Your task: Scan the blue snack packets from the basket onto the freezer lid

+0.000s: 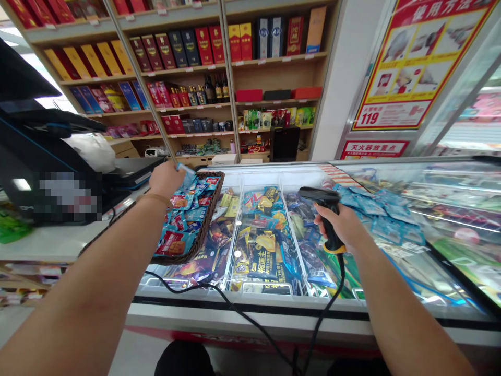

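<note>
My right hand (pixel 346 224) is wrapped round the grip of a black and yellow barcode scanner (pixel 321 197), held over the glass top of the freezer. My left hand (pixel 166 180) is at the far left part of a brown wicker basket (pixel 209 227). Its fingers are closed on a light-blue snack packet (pixel 186 170), partly hidden by the hand. Blue and red snack packets (pixel 175 242) fill the basket, and my forearm covers part of it. More light-blue packets (pixel 368 201) lie in a pile on the glass right of the scanner.
Beneath the glass of the chest freezer (pixel 274 312), wire dividers separate wrapped ice creams (pixel 266 256). The scanner's black cable (pixel 238 308) loops across the front. A black checkout machine (pixel 50 156) stands left. Shelves (pixel 188 70) of boxes and bottles line the back wall.
</note>
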`<act>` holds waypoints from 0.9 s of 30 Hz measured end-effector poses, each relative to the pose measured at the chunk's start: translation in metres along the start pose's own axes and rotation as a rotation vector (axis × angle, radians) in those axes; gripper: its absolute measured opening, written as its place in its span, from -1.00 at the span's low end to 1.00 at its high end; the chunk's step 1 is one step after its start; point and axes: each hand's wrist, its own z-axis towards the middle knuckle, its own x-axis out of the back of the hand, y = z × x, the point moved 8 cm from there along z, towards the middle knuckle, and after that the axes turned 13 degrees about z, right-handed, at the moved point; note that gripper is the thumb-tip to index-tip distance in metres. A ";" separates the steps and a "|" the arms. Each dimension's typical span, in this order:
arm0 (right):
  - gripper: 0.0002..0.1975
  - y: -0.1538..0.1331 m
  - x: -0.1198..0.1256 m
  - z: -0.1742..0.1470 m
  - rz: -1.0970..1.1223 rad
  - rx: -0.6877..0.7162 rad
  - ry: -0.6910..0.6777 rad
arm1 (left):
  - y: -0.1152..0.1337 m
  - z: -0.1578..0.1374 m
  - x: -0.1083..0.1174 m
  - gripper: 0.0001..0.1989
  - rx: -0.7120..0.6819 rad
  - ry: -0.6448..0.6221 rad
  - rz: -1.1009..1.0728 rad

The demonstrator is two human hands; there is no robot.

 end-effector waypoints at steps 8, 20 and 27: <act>-0.69 0.001 0.002 0.003 -0.002 -0.007 0.014 | 0.134 -0.055 -0.033 -0.86 0.173 -0.373 -1.308; -0.70 -0.001 0.007 0.002 0.025 -0.002 0.036 | 0.223 -0.173 -0.088 -0.78 0.743 -1.041 -1.931; -0.66 0.001 0.000 0.001 0.005 0.018 -0.003 | 0.227 -0.193 -0.127 -0.83 0.822 -1.026 -1.976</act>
